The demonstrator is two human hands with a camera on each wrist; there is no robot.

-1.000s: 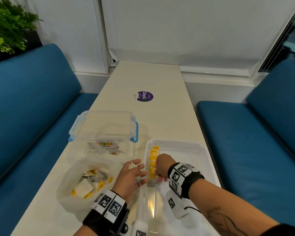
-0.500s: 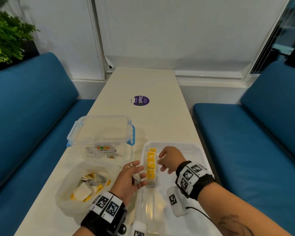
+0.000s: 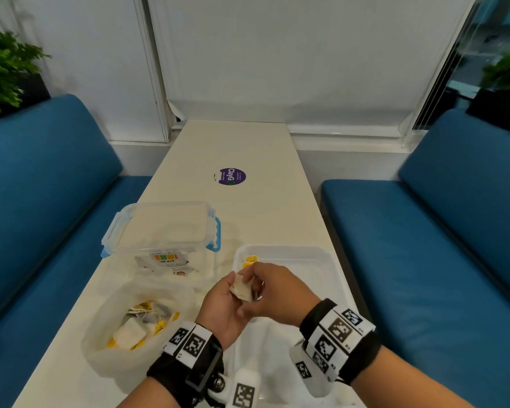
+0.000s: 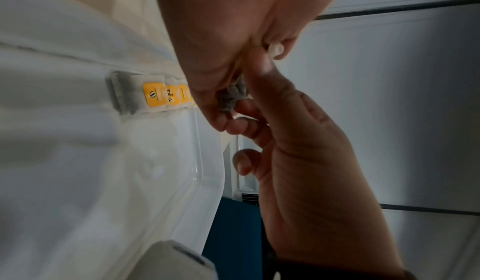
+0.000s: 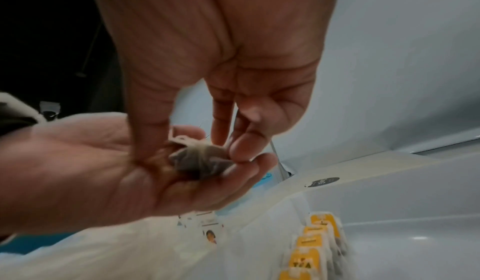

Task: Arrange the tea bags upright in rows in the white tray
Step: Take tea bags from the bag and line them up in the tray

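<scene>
A small pale tea bag [image 3: 242, 288] is held between both hands just above the near left part of the white tray [image 3: 301, 251]. My left hand [image 3: 223, 301] cups it from below, fingers curled under it. My right hand [image 3: 267, 285] pinches the same tea bag [image 5: 200, 161] with thumb and fingers from above. In the left wrist view the tea bag [image 4: 233, 98] shows grey between the fingers. A row of upright tea bags [image 3: 249, 259] with yellow tags stands along the tray's left wall, partly hidden by my hands; the row of tea bags [image 5: 311, 249] also shows in the right wrist view.
A crumpled clear plastic bag [image 3: 136, 325] with several loose tea bags lies left of the tray. Behind it stands a clear lidded box [image 3: 162, 228] with blue clips. A purple sticker [image 3: 230, 176] marks the long white table. Blue benches flank both sides.
My right hand left the row in the tray and came over to my left hand. Both hands rose a little and now hold one tea bag together.
</scene>
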